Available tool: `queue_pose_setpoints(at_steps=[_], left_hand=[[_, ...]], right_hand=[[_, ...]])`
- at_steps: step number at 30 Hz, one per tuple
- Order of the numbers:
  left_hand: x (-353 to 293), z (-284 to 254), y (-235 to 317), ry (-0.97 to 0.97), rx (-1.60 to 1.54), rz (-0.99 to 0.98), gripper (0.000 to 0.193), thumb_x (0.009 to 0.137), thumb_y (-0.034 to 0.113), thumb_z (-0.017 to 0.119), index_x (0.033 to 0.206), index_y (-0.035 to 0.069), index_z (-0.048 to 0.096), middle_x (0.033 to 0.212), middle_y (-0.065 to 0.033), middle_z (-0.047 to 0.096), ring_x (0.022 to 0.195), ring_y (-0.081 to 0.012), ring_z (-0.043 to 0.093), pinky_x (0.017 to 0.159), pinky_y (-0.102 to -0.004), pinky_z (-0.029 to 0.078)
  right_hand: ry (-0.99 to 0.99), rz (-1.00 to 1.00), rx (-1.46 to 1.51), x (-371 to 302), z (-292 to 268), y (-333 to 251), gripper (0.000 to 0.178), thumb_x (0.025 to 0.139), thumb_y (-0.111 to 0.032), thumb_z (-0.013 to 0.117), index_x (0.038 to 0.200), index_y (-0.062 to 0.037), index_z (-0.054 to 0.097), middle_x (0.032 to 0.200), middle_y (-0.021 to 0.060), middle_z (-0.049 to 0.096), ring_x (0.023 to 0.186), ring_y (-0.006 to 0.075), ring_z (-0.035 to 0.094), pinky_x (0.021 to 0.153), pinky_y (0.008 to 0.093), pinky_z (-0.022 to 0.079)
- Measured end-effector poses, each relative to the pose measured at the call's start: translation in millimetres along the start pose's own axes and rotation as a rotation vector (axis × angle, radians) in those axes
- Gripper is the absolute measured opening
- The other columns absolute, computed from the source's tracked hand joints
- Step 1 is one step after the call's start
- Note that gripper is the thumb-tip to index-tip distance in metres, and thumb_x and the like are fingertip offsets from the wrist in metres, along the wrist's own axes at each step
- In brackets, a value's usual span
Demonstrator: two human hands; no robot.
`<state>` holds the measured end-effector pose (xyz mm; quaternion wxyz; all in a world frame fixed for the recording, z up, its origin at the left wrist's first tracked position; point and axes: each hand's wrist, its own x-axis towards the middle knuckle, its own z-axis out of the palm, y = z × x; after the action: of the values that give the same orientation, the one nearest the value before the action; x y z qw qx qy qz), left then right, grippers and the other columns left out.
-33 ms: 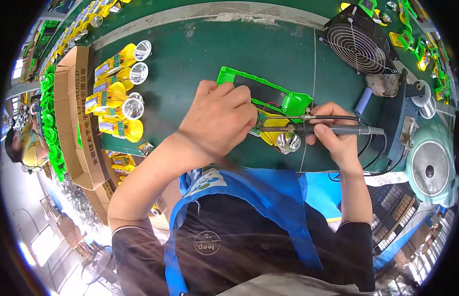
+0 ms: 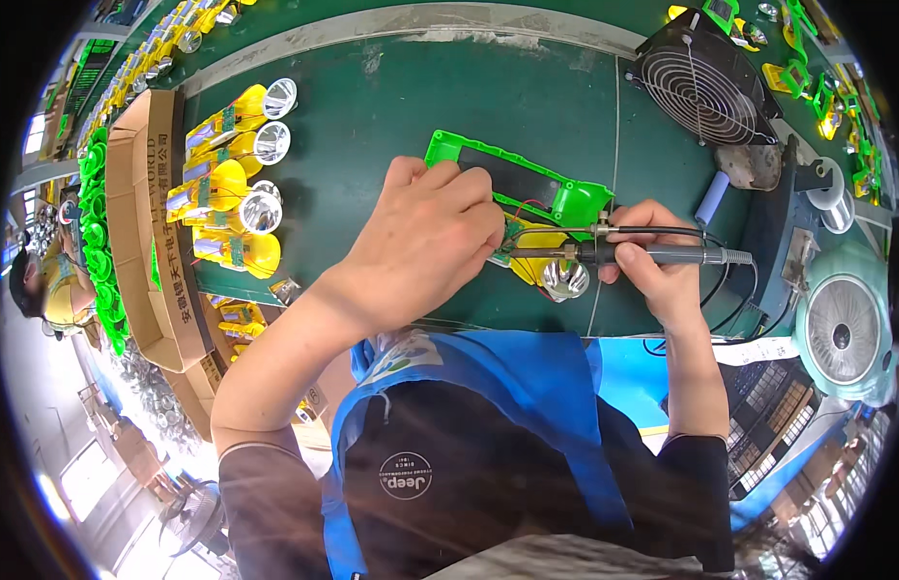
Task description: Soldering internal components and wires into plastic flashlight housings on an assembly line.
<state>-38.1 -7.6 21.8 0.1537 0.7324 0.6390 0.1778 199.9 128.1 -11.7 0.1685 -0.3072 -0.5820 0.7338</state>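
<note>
My right hand (image 2: 657, 266) grips a soldering iron (image 2: 662, 254) with a thin metal guide along it. The iron points left, its tip by my left hand's fingertips. My left hand (image 2: 435, 227) is closed over the work with its fingers curled; what they pinch is hidden. Under the iron lies a yellow lamp part (image 2: 531, 269) with a shiny round reflector (image 2: 565, 279), partly covered by the hand. Just beyond sits an open green plastic housing (image 2: 582, 202), with thin red wires near its right end.
Several yellow lamp assemblies (image 2: 217, 191) with reflectors lie at left, beside a cardboard box (image 2: 164, 242) and green parts (image 2: 99, 242). At right stand a black fan (image 2: 696, 82), a blue-violet cylinder (image 2: 712, 198), a solder spool (image 2: 834, 196) and a pale green fan (image 2: 841, 329). A person (image 2: 58, 285) sits far left.
</note>
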Motion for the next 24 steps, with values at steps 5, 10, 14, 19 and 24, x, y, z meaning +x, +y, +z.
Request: queue_pose_setpoints(at_steps=[5,10,14,19,24], left_hand=[[2,-1,3,0.015,0.035,-0.011,0.014,0.074,0.008,0.069,0.079,0.012,0.056,0.084,-0.0018,0.048,0.085,-0.0208,0.052,0.084,-0.0387,0.036],[5,-3,5,-0.025,0.121,0.007,0.013,0.075,0.008,0.068,0.078,0.012,0.057,0.083,-0.0022,0.048,0.084,-0.0205,0.052,0.084,-0.0397,0.037],[5,-4,6,-0.025,0.120,0.003,0.012,0.075,0.008,0.068,0.078,0.012,0.057,0.083,-0.0023,0.048,0.084,-0.0207,0.052,0.084,-0.0395,0.036],[8,-3,5,-0.047,0.101,-0.007,0.012,0.075,0.008,0.068,0.077,0.012,0.057,0.083,-0.0024,0.048,0.084,-0.0210,0.052,0.084,-0.0399,0.036],[14,-13,1,-0.117,-0.035,0.004,0.011,0.075,0.006,0.067,0.081,0.011,0.060,0.084,-0.0019,0.053,0.087,-0.0216,0.055,0.081,-0.0374,0.038]], right_hand=[[0.008,-0.020,-0.013,-1,2,0,0.017,0.088,-0.009,0.067,0.097,0.0016,0.058,0.082,0.0087,0.067,0.069,0.0126,0.068,0.064,0.0240,0.056],[0.054,-0.075,0.049,-10,-5,5,0.019,0.088,-0.009,0.066,0.099,0.0042,0.058,0.080,0.0117,0.067,0.069,0.0160,0.068,0.066,0.0286,0.056],[0.094,-0.129,0.087,-15,-12,13,0.024,0.088,-0.013,0.065,0.099,0.0057,0.057,0.081,0.0129,0.066,0.069,0.0171,0.066,0.067,0.0290,0.054],[0.104,-0.145,0.136,-14,-13,17,0.028,0.088,-0.017,0.066,0.101,0.0057,0.055,0.080,0.0136,0.066,0.068,0.0182,0.066,0.068,0.0298,0.054],[0.172,-0.282,0.245,-18,-20,28,0.032,0.092,-0.025,0.061,0.103,0.0040,0.051,0.078,0.0167,0.064,0.068,0.0223,0.063,0.066,0.0327,0.052]])
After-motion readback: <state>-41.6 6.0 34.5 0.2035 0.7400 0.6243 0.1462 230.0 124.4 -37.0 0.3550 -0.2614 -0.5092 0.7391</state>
